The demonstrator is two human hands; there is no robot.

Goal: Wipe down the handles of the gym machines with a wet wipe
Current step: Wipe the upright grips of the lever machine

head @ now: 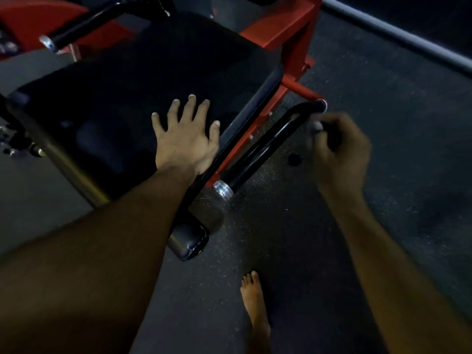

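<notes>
A black handle bar (265, 146) with a chrome end cap (223, 190) runs along the right side of the machine's black seat pad (127, 85). My left hand (186, 141) lies flat on that pad with its fingers spread. My right hand (342, 154), blurred, hovers just right of the handle's far bent end with its fingers curled. A small pale patch at its fingertips looks like the wet wipe (318, 126). A second black handle (84, 24) with a chrome tip sits at the top left.
The red machine frame (288, 29) rises behind the seat. A black roller pad (189, 241) sticks out below the seat. My bare foot (255, 307) stands on the dark speckled rubber floor. A grey rail (398, 34) crosses the top right corner.
</notes>
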